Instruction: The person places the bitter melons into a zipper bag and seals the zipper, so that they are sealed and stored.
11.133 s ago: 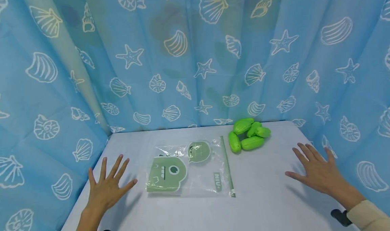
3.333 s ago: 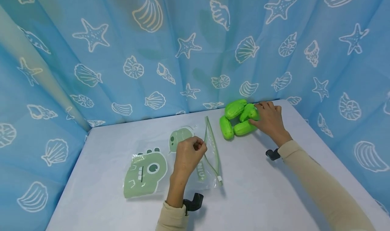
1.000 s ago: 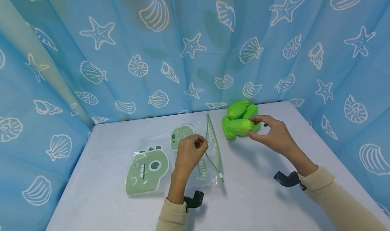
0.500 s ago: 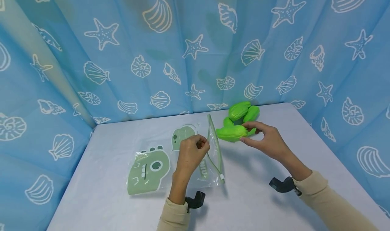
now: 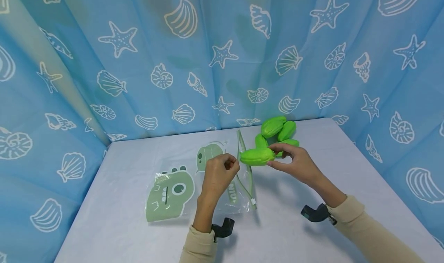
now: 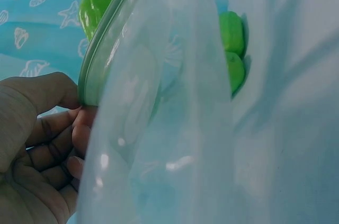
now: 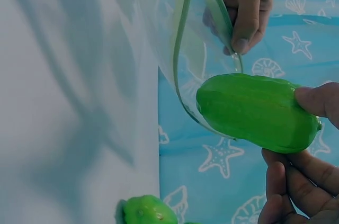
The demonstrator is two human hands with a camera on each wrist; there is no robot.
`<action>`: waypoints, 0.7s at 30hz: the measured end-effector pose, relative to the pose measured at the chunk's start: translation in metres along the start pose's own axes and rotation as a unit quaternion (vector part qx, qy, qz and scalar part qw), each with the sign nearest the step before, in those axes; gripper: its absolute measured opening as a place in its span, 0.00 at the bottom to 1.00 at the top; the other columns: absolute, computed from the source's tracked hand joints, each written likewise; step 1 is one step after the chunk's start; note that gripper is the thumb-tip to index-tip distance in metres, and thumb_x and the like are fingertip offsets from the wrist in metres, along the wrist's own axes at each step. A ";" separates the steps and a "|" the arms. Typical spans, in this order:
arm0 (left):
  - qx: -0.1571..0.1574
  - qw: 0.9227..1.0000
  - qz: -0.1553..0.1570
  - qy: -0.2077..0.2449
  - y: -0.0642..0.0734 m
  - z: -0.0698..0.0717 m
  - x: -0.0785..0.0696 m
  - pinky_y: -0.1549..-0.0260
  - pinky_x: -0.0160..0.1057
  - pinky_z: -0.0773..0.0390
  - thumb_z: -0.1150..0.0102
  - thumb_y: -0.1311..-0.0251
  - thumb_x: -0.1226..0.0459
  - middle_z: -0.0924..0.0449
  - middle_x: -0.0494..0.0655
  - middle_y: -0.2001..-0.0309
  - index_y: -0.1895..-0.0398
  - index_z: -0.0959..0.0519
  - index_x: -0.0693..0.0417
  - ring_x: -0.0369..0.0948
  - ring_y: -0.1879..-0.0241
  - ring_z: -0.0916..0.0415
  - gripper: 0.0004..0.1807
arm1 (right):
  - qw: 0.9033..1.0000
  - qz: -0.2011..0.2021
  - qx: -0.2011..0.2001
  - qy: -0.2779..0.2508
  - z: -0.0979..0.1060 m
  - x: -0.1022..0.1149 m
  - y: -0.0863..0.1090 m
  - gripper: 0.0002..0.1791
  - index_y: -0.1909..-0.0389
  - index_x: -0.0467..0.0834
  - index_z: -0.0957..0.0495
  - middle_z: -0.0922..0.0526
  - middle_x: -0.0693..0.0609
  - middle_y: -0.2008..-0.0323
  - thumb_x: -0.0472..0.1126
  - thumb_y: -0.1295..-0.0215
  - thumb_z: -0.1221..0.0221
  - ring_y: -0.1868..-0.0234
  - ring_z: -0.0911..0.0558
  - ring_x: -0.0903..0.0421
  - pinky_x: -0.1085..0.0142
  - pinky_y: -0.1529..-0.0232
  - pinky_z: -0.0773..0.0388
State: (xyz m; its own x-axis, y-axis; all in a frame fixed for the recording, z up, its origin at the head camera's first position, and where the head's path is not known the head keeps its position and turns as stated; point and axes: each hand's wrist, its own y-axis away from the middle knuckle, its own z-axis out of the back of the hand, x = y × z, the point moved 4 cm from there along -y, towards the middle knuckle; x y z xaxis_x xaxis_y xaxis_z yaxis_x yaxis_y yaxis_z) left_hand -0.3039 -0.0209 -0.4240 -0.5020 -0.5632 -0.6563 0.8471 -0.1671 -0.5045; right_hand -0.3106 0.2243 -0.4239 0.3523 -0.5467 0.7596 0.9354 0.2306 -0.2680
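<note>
A clear zip bag (image 5: 227, 209) with a green one-eyed monster print lies on the table, its green-edged mouth parted. My left hand (image 5: 216, 174) pinches one edge of that mouth between thumb and fingers, lifting it, as the left wrist view shows. My right hand (image 5: 295, 165) holds a plump, ribbed, bright green cucumber-shaped toy (image 5: 256, 157) by one end, thumb on one side and fingers on the other. In the right wrist view the toy's free end (image 7: 212, 97) is at the bag's mouth; whether it touches the rim I cannot tell.
Several similar green toys (image 5: 273, 127) sit in a cluster behind my right hand, near the table's back edge. The white table (image 5: 118, 186) is enclosed by a blue curtain (image 5: 222, 86) with shell and starfish prints. A white slider (image 5: 253, 201) sits at the zip's near end.
Earlier both hands were spread and the bag lay flat. Since then, my left hand has raised the bag's edge; my right hand has picked a green toy from the cluster and carried it left.
</note>
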 end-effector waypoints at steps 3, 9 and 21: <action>-0.002 1.000 -0.001 0.000 0.000 0.001 -0.001 0.75 0.31 0.24 0.37 0.42 0.70 0.21 0.43 0.76 0.72 0.16 0.58 0.36 0.77 0.26 0.03 | 1.000 -0.003 0.003 -0.010 -0.004 0.000 -0.002 0.28 0.41 0.44 0.21 0.18 0.52 0.48 0.49 0.41 0.29 0.50 0.24 0.51 0.59 0.52 0.26; -0.002 1.000 -0.003 0.003 0.000 0.002 -0.002 0.75 0.31 0.24 0.37 0.42 0.70 0.21 0.43 0.76 0.72 0.16 0.58 0.36 0.77 0.26 0.03 | 0.999 0.006 0.007 -0.040 -0.010 -0.003 -0.004 0.27 0.42 0.44 0.20 0.18 0.52 0.50 0.48 0.41 0.28 0.51 0.24 0.53 0.57 0.52 0.25; 0.000 1.000 0.001 -0.007 0.000 0.001 -0.001 0.76 0.30 0.25 0.37 0.42 0.70 0.21 0.43 0.76 0.72 0.16 0.58 0.36 0.77 0.26 0.03 | 0.998 0.019 0.023 -0.054 -0.031 -0.004 -0.009 0.27 0.42 0.48 0.19 0.18 0.54 0.54 0.49 0.42 0.28 0.54 0.23 0.52 0.57 0.54 0.25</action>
State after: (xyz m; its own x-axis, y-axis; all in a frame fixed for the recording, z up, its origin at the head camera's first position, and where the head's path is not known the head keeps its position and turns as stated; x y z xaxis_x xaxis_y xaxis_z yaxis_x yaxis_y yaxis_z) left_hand -0.3028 -0.0214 -0.4224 -0.4973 -0.5746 -0.6500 0.8485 -0.1657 -0.5026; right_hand -0.3195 0.1997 -0.4429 0.3797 -0.4482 0.8093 0.9185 0.2873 -0.2718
